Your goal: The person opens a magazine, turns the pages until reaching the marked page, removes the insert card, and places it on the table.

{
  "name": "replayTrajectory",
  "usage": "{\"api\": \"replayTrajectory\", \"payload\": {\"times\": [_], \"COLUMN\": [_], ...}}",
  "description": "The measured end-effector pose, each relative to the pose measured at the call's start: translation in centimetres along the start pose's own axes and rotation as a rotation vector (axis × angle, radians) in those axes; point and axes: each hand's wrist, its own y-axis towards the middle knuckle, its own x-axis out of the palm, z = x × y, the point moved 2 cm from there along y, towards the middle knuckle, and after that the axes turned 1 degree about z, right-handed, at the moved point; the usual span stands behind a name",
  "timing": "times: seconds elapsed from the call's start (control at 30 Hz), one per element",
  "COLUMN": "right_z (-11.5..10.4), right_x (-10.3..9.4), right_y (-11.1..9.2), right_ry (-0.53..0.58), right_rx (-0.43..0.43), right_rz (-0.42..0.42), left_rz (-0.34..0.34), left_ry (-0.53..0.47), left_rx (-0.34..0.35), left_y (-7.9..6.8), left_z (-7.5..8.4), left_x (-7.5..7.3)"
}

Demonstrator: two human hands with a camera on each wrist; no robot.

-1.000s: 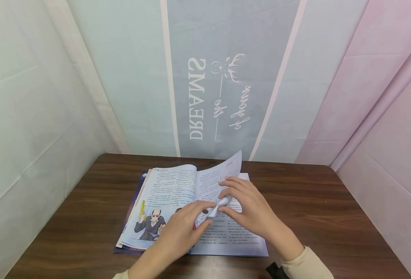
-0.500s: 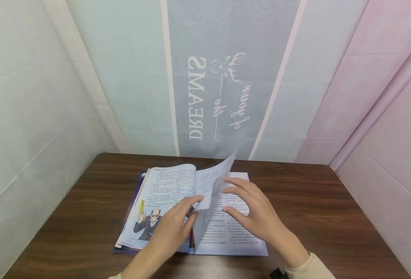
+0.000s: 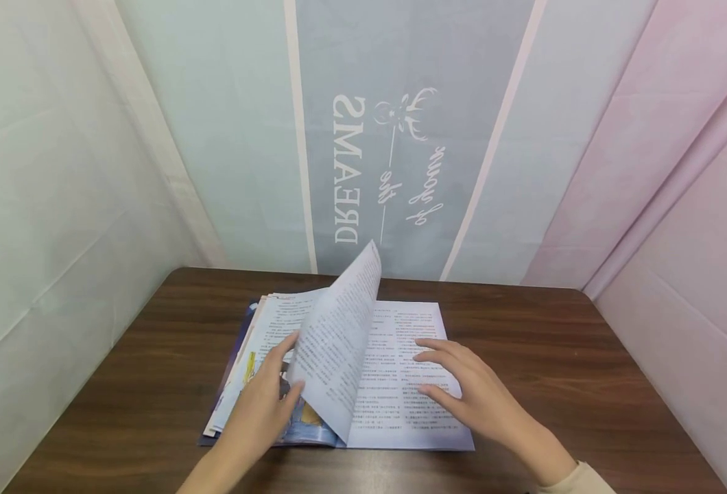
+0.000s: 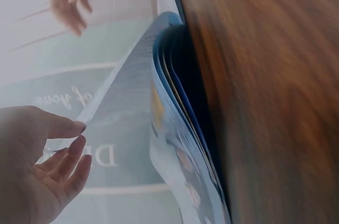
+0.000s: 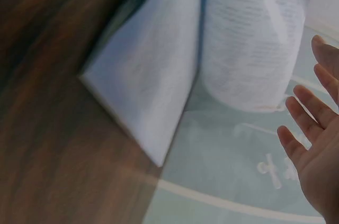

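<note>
Fingers of our left hand pinching raised page at its nine o'clock; our right hand spreading loose at three o'clock, holding nothing. Open book lying on counter, six o'clock in head view. We are seemingly turning page; next move probably calling for laying it toward nine o'clock, then releasing.
</note>
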Motion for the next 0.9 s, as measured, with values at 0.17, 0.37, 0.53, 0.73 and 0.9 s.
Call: {"api": "replayTrajectory", "payload": {"times": [0.17,0.37,0.53,0.73,0.9], "right_z": [1.1,2.3,3.2,4.2,5.1], "right_x": [0.4,0.6,0.8,1.1,1.3], "right_y": [-1.3,-2.7,-3.7,-5.0,-6.0], "right_ry": [-0.028,-0.042,-0.057,-0.071,-0.051], "right_rx": [0.071,0.092,0.070,0.082,0.123], "right_rz": [-0.078,-0.156,-0.191,-0.249,-0.305], "left_rz": [0.036,0.044,0.045,0.015,-0.059], "left_ry": [0.024,0.052,0.040,0.051,0.079], "left_rx": [0.004,-0.035,-0.080,-0.154,-0.216], "left_y": [-0.6,-1.2,-1.6,-2.0,-2.3], "left_z": [-1.5,-2.7,-3.7,-4.9,-6.1], "left_x": [-0.6,-1.3,-1.9,-2.4,-2.6]}}
